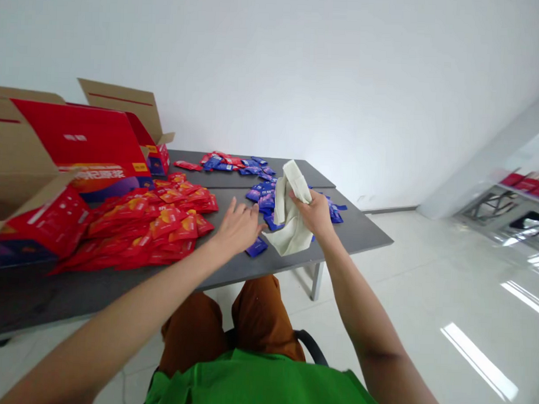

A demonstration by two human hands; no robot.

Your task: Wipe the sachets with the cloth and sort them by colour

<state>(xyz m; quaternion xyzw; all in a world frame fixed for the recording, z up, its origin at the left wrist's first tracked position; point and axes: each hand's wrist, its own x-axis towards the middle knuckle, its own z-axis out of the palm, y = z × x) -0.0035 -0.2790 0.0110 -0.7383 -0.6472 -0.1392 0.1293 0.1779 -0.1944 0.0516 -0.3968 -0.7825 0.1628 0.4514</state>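
A cream cloth, perhaps a fabric bag (295, 235), hangs folded over the table from my right hand (314, 212), whose fingers are closed around its upper part. My left hand (241, 227) is over the table with its fingers spread, holding nothing. It lies between a big heap of red packets (162, 222) on the left and the cloth. Blue-purple packets (263, 193) lie behind and around the cloth, which hides some of them. One blue packet (257, 247) sits just below my left hand.
Open cardboard boxes, one large and red-fronted (90, 143), stand at the left behind the red heap. More red and blue packets (222, 162) lie at the back of the dark table (361, 234). A white wall rises behind. Racks with red items (526, 184) stand far right.
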